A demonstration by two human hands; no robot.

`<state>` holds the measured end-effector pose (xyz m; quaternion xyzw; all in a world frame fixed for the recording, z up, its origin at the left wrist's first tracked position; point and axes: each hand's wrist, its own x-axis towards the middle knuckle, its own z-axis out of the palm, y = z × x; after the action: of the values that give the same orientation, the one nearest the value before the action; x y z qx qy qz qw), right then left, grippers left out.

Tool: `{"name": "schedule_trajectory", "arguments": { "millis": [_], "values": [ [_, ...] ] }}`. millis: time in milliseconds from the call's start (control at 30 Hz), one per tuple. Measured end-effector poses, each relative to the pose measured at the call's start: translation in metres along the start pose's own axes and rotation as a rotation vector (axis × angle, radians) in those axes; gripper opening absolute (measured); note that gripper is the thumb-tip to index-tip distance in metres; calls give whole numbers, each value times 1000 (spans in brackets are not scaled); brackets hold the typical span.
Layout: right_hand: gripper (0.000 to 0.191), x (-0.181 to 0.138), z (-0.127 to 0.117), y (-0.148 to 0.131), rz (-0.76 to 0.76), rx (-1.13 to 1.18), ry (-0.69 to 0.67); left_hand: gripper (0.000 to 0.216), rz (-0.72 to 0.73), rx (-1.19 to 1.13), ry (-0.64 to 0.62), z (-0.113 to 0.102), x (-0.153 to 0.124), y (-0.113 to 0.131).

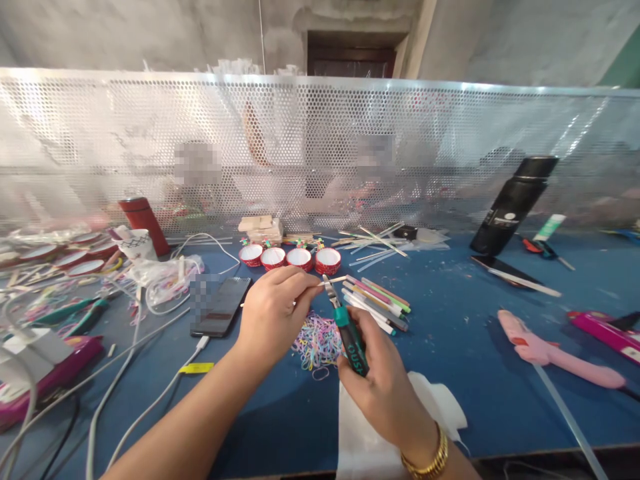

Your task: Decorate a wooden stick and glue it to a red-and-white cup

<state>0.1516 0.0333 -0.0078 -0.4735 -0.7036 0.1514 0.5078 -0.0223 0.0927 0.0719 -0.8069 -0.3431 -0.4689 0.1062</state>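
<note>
My left hand [273, 310] pinches a thin pale stick [334, 281] and holds it level over the blue table [450, 333]. My right hand [383, 380] grips small cutting pliers [350, 333] with teal handles, their jaws at the stick's end. Under both hands lies a heap of small pastel rubber bands [316, 343]. Just beyond the pliers are several coloured sticks [377, 303]. A white sheet [360, 433] lies under my right wrist.
Several red-rimmed paper cups [287, 257] stand in a row behind. A black phone [221, 305] with a white cable lies left. A pink glue gun [555, 350] lies right, a black bottle [515, 203] behind it. A perforated metal screen [320, 147] closes the far edge.
</note>
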Motion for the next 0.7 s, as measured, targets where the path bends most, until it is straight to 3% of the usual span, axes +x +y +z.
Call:
{"name": "schedule_trajectory", "arguments": {
  "millis": [700],
  "values": [
    [57, 0, -2, -3, -46, -6, 14, 16, 42, 6, 19, 1, 0, 3]
  ]
}}
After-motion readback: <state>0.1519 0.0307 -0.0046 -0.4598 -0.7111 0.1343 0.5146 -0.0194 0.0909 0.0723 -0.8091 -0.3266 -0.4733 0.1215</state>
